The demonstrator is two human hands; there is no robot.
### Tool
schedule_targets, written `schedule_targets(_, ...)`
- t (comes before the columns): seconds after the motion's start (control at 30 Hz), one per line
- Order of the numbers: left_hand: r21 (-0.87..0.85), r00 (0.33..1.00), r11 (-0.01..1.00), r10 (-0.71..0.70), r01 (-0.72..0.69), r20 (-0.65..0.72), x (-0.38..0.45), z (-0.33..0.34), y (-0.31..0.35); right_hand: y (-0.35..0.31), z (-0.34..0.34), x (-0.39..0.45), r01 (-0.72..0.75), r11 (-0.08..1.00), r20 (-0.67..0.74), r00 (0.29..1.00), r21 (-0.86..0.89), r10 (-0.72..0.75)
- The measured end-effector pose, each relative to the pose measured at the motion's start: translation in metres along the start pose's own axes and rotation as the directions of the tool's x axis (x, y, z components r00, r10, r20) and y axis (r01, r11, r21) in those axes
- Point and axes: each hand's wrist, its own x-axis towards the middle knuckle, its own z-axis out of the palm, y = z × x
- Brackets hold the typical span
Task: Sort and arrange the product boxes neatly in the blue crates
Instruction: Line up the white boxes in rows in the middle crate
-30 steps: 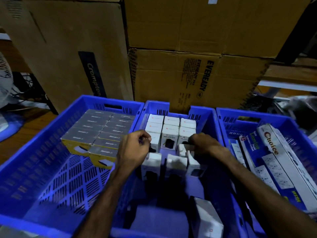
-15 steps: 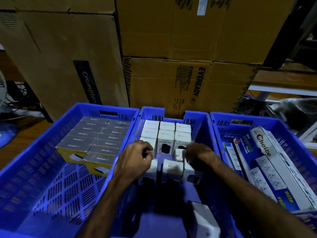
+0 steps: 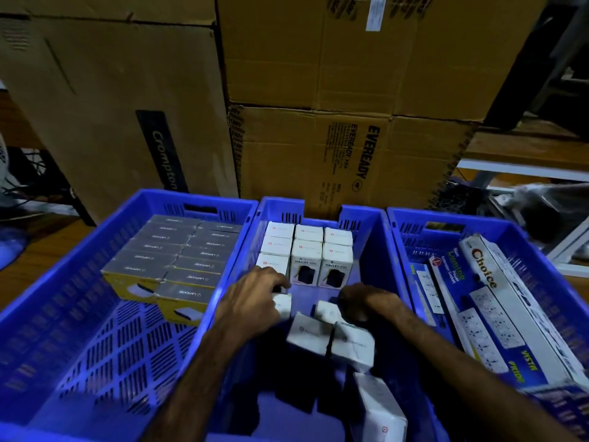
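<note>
Three blue crates stand side by side. In the middle crate (image 3: 376, 237), small white boxes (image 3: 307, 250) stand in neat rows at the far end. My left hand (image 3: 255, 301) is closed around a white box (image 3: 283, 304) at the crate's left side. My right hand (image 3: 363, 301) grips another white box (image 3: 328, 309). Two white boxes (image 3: 331, 339) lean loosely just below my hands, and one more white box (image 3: 379, 409) lies near the front. The left crate (image 3: 79, 314) holds rows of grey-topped yellow boxes (image 3: 178, 253).
The right crate (image 3: 526, 237) holds long blue and white extension-socket boxes (image 3: 497, 298). Large cardboard cartons (image 3: 318, 122) are stacked right behind the crates. A white frame (image 3: 573, 237) stands at the far right, over a wooden floor (image 3: 38, 250).
Both hands have drawn back toward me from the standing rows, each with a white box. The loose row in front has tipped and shifted. The camera has tilted slightly.
</note>
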Motion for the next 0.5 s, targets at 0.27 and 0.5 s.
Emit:
schedule_targets(0.27,0.175,0.948,0.979,0.045,-0.105,0.317,0.01,0.019,-0.015,-0.011,0.015,0.004,0.092,0.995,-0.013,0.996,-0.05,-0.092)
schedule_targets(0.5,0.191,0.949,0.975,0.052,-0.116,0.312,0.011,0.019,-0.014,-0.005,0.021,-0.008,0.174,0.969,-0.042,0.985,0.174,-0.169)
